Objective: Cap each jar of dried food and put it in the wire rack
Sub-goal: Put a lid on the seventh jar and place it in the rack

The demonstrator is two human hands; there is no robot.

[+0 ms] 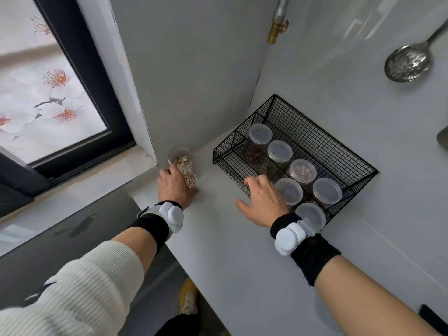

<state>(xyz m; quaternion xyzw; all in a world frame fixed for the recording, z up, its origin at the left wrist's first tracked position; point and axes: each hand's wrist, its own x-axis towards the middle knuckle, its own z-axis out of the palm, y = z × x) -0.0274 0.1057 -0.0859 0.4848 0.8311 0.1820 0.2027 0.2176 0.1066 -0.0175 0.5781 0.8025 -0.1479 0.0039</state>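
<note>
A black wire rack [317,134] stands on the white counter [225,238] against the right wall. It holds several clear jars with caps on, such as one with brownish round pieces [303,171] in the middle. My right hand [264,202] lies palm down with fingers spread at the rack's front edge, next to a capped jar [289,191], and holds nothing. My left hand [173,185] wraps around a clear jar of small pale seeds [190,181] near the corner. Just behind it is an uncapped jar of tan chunks [180,156].
A window [48,93] with a stone sill fills the left. A slotted metal spoon [407,62] hangs on the right wall, and a brass valve [277,30] sticks out above the corner. The counter's front edge drops to the floor, where a foot [189,299] shows.
</note>
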